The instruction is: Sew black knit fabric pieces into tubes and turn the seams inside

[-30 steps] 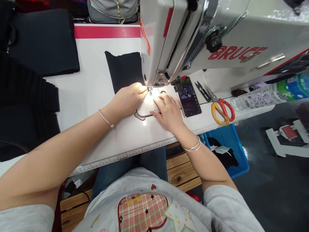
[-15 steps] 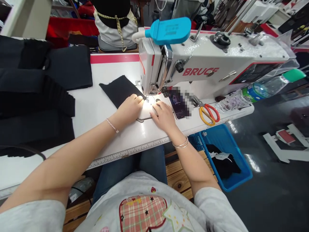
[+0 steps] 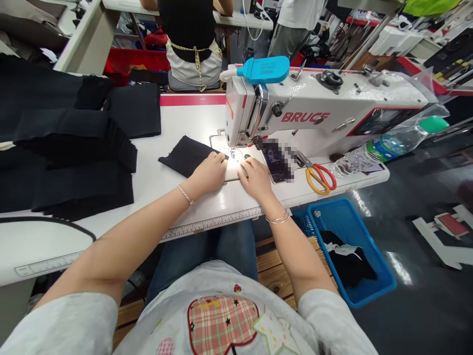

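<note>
A white sewing machine (image 3: 303,106) stands on the white table, its lit needle area between my hands. My left hand (image 3: 211,172) is closed on the right end of a black cloth piece (image 3: 186,157), which lies flat left of the needle. My right hand (image 3: 256,180) rests on the machine bed just right of the needle, its fingers slightly apart and nothing visible in them. A phone (image 3: 276,160) lies close to its right, and scissors (image 3: 320,177) with red and yellow handles lie beyond the phone.
Stacks of black cloth (image 3: 66,148) cover the table's left side. A plastic bottle (image 3: 395,140) lies by the machine's right end. Below the table edge is a blue basket (image 3: 388,291) holding dark cloth. A person (image 3: 190,44) sits beyond the machine.
The head view has shifted, showing more of the left and far side. The black cloth has turned slightly and its far corner lies lower, with my left hand still on it.
</note>
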`<state>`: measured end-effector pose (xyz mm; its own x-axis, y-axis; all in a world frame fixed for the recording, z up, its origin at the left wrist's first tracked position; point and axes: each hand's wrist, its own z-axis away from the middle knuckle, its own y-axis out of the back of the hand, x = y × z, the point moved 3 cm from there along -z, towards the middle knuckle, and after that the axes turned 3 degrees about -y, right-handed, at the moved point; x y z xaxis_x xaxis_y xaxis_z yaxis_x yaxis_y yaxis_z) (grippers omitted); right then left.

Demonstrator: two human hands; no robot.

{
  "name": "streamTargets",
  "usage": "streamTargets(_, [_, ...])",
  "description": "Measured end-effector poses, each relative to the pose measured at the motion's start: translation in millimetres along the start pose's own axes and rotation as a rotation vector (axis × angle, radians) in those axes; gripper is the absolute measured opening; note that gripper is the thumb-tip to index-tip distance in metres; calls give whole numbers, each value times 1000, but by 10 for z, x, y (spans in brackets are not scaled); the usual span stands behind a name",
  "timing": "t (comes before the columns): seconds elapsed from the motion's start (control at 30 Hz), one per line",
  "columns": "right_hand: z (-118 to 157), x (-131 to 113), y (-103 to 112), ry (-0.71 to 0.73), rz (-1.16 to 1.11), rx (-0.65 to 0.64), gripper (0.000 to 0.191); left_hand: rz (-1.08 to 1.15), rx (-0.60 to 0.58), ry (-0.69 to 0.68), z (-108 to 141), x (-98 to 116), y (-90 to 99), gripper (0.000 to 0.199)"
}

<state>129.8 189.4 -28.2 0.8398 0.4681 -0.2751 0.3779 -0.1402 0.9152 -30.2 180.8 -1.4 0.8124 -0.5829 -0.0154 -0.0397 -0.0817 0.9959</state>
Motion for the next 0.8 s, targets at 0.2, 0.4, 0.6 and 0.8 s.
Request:
streamTargets(0.2, [0,3,1,2,-8,9,21,49,25,-2,48,82,52,23])
streamTargets(0.4, [5,3,18,-1,-2,2,21,133,61,27,55,51,55,24])
streamTargets(0.6, [68,28,48,6,-108,83,26,354,299,176,75,5,435,32])
streamTargets(0.8, [172,656,548,-175,14,246,33,585,561,225,23,15,999,40])
